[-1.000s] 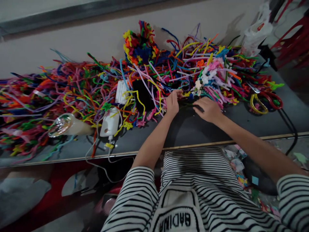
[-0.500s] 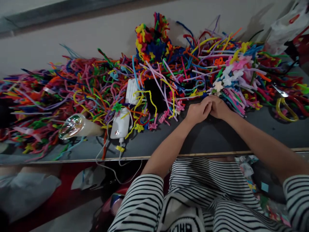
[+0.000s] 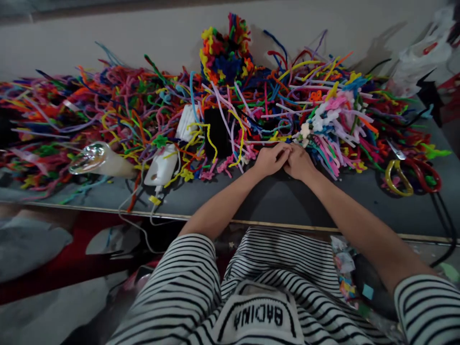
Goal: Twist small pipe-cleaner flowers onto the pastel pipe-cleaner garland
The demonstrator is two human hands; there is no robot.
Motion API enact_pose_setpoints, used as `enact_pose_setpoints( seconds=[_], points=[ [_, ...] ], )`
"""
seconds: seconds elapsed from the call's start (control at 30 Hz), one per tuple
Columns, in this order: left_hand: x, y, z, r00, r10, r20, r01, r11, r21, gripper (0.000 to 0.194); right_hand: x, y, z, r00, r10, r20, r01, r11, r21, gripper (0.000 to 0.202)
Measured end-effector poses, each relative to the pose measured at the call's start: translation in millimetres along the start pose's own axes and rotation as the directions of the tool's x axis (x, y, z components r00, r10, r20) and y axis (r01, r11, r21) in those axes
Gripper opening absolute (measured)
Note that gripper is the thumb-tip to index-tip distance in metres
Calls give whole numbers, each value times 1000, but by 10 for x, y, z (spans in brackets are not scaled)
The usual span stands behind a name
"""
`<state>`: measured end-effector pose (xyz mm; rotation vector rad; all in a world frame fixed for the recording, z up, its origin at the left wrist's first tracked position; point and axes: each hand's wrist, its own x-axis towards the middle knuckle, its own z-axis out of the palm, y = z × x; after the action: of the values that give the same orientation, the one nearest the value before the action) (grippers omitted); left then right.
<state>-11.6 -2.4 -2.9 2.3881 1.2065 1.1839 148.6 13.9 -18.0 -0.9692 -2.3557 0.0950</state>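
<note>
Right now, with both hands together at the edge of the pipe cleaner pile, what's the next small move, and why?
Probably part the hands slightly. The left hand and right hand press together on the grey table, hiding whatever is between them, so neither grip can be read. The pipe cleaner pile lies just beyond the fingertips.

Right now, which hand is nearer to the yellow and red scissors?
Right. The right hand lies on the scissors' side of the joined hands, with bare grey table between them. The left hand touches the right hand on its far side, beside the pipe-cleaner pile.
</note>
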Motion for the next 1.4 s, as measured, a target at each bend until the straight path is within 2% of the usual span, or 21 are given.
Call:
enact_pose_setpoints(
  seconds=[0.2, 0.33, 0.57, 0.67, 0.77, 0.87, 0.93, 1.0, 1.13, 1.2, 1.3, 1.4],
  points=[
    [0, -10, -26, 996, 0, -93, -6, 998, -61, 29, 49, -45, -65, 999, -42, -28, 44, 996, 73, 28],
    [-28, -1, -27, 991, -2, -135, -8, 997, -73, 27, 50, -33, -56, 996, -29, -81, 34, 998, 59, 29],
    [1, -20, 3, 978, -25, -206, -12, 984, -176, 35, 49, -38, -87, 982, 86, -167, -75, 995, 69, 30],
    [3, -19, 16, 976, -53, -210, 26, 991, -129, 28, 41, -65, -89, 970, 130, -207, -117, 990, 74, 28],
    [-17, 7, 7, 971, -103, -214, 80, 990, -115, 31, 26, -108, -107, 967, 161, -199, -153, 987, 57, 28],
    [55, 19, -57, 941, -163, -298, 143, 986, -86, 29, 16, -142, -145, 962, 226, -152, -220, 974, 56, 24],
    [213, -18, -135, 916, -193, -351, 195, 980, -30, 24, 16, -152, -167, 962, 245, -122, -237, 969, 75, 25],
    [444, -104, -219, 938, -171, -303, 195, 980, 51, 23, 18, -155, -176, 967, 232, -109, -222, 970, 96, 27],
    [892, -327, -315, 983, -147, -110, 173, 945, 278, 18, 16, -147, -165, 975, 206, -85, -196, 974, 118, 26],
    [1018, -394, -326, 978, -208, 9, 183, 879, 440, 20, 10, -141, -160, 976, 207, -72, -198, 973, 120, 25],
    [1113, -428, -373, 940, -304, 154, 154, 782, 604, 20, 5, -137, -167, 976, 212, -57, -204, 972, 121, 25],
    [1180, -469, -528, 927, -343, 150, 179, 758, 627, 19, 7, -139, -175, 977, 211, -32, -206, 971, 122, 26]
  ],
)
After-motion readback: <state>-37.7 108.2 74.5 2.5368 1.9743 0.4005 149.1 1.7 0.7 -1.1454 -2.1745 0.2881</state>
